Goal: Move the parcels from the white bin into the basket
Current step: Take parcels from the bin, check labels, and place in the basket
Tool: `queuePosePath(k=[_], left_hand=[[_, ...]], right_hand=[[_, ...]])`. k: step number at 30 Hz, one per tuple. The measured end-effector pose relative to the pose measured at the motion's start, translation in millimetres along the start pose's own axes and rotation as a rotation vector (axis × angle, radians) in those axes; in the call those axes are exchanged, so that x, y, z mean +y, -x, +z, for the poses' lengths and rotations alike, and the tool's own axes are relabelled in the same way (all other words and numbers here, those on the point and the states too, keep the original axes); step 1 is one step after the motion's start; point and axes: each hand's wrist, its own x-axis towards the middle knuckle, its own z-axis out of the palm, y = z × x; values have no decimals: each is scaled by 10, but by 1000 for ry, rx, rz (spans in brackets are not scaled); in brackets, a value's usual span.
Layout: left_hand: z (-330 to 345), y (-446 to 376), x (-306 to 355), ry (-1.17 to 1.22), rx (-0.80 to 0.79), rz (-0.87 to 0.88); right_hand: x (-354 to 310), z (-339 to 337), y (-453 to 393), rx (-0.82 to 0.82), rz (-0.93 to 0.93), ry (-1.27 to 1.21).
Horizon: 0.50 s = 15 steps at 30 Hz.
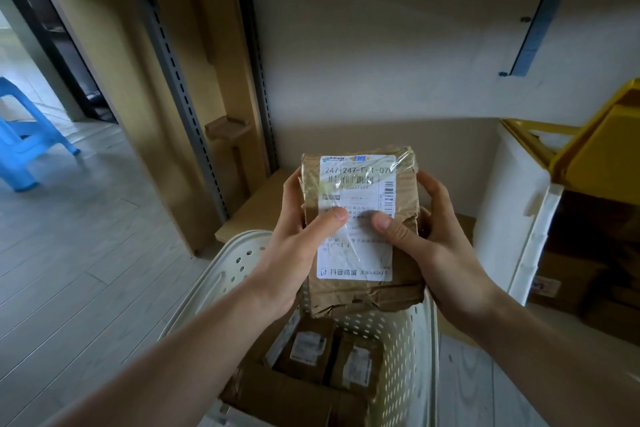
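A pale wall (pixel 381 55) filled the back of the view, with a gray slotted shelf upright (pixel 180 87) and cardboard sheets (pixel 114 55) leaning beside it on the left, over a gray plank floor (pixel 86 236). At the far left stood a blue plastic stool (pixel 24 142). On the right stood the white bin (pixel 512 211), its tall side wall facing the camera; brown boxes (pixel 568 274) showed inside it, and a yellow crate (pixel 595 149) sat on or just behind its top, which of the two I could not tell. Below the middle stood the basket (pixel 405 350), cream plastic with rows of small holes in its walls. Inside it lay several brown parcels (pixel 304 350) with white labels, packed close together, with a larger cardboard box (pixel 287 395) at the near end. Above the basket's far rim, both hands held up one parcel (pixel 360 229), a brown paper package wrapped in clear tape, with a white shipping label (pixel 356 215) facing the camera; its lower edge hung just over the basket opening, clear of the parcels below. The left hand (pixel 294 239) gripped the parcel's left side, fingers curled behind it and the thumb pressed flat on the label. The right hand (pixel 429 236) gripped the right side the same way, fingers wrapped round the far edge and the thumb on the label, its tip close to the left thumb.
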Motion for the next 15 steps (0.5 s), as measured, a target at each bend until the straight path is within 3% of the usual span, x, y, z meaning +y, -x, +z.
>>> queuePosePath(k=[6,12,15], left_hand=[[-14,6,-79,6,5,36],[-94,46,-80,-89,-59,39],[-146,27,-35,-119,-7,36]], right_hand=[[-16,44,-36,51,65,18],[-53,48,-42,-43,80,8],[-35,49,-50,-80,82,17]])
